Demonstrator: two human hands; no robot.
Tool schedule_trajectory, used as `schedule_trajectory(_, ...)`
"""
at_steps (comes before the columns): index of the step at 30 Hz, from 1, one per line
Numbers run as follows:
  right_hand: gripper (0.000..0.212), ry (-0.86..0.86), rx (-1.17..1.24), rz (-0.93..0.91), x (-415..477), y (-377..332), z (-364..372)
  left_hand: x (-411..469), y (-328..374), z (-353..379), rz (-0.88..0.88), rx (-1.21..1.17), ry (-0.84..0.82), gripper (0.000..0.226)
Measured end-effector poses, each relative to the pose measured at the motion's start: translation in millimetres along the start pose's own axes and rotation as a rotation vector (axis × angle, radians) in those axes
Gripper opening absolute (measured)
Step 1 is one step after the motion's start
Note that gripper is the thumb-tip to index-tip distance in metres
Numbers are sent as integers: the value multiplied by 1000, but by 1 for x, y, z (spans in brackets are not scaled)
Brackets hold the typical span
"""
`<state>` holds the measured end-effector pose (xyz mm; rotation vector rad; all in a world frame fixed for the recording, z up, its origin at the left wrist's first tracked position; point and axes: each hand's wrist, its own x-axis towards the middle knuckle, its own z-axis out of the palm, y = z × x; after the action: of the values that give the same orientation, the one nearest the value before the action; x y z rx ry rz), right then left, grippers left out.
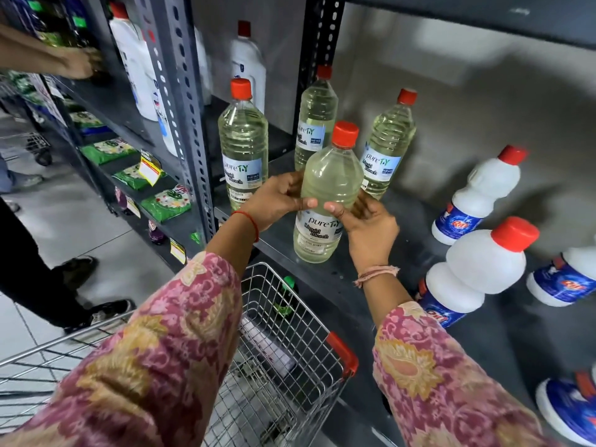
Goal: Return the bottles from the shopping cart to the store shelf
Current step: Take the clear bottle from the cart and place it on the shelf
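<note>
A clear bleach bottle (325, 188) with a red cap stands upright near the front edge of the dark shelf (371, 285). My left hand (274, 198) and my right hand (367, 224) both grip its middle from either side. Three matching clear bottles stand on the shelf behind it: one to the left (243, 140), one at the back (316, 114), one to the right (387, 146). Below my arms is the wire shopping cart (280, 343), with a green-capped dark bottle (287, 295) and a white item lying inside.
White red-capped bottles (477, 269) stand on the shelf to the right. Grey perforated uprights (183, 101) divide the shelf bays. Left bays hold white bottles and green packets. Another person's hand (80, 62) reaches into the upper left shelf, and their legs stand by the cart.
</note>
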<state>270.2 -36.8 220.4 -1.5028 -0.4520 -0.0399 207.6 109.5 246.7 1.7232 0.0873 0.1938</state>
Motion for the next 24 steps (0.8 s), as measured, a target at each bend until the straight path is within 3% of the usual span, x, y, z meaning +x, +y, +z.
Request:
schedule_trajectory(2,75,-68,-16,31,-5,5,-2,-5,-4,2,-5,43,63,55)
schedule_trajectory(4,106,-155,-139,74,-14,15,-7,-15,-18,0,-18,49,380,54)
schedule_trajectory(6,119,-228,-248,172,-23,26,-10,-29,-37,-10,-41,8,790,45)
schedule_trajectory(8,122,-272,-270,219,-27,37,-10,-37,-55,-26,-111,9,948,47)
schedule_trajectory(12,85,-262,-225,175,-21,46,0,-16,-77,-56,-155,135,720,59)
schedule_trajectory(14,77,-243,-234,158,-19,53,3,-1,-95,-69,-163,228,707,74)
schedule_trajectory(17,66,-227,-274,159,-19,62,3,12,-109,-77,-203,158,687,96)
schedule_trajectory(24,63,-193,-357,126,-18,68,7,21,-103,-67,-164,146,741,80)
